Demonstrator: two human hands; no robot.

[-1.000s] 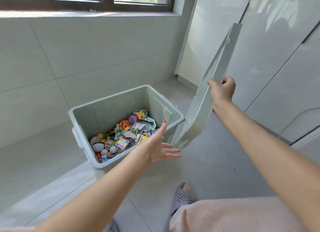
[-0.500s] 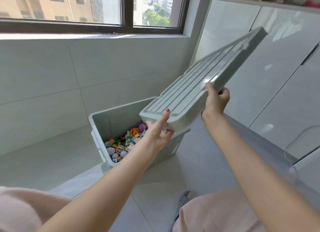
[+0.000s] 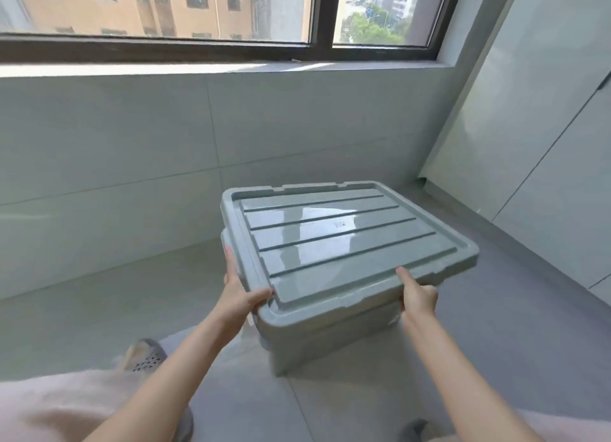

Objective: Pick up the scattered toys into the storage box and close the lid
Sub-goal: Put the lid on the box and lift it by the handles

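Note:
The grey-green ribbed lid (image 3: 344,240) lies flat over the storage box (image 3: 327,339), which stands on the tiled floor. My left hand (image 3: 239,293) grips the lid's near left corner, thumb on top and fingers along the left edge. My right hand (image 3: 417,295) holds the lid's near edge further right, with one finger stretched onto its top. The toys are hidden under the lid. Whether the lid is pressed fully down I cannot tell.
A tiled wall (image 3: 165,164) with a window sill rises behind the box. Glossy cabinet doors (image 3: 535,150) stand on the right. My knees in pink fabric (image 3: 56,405) and a grey perforated slipper (image 3: 145,355) are near the bottom edge.
The lid was tilted upright in my right hand beside the open box. Both hands then swung it over and lowered it flat onto the box, covering the toys.

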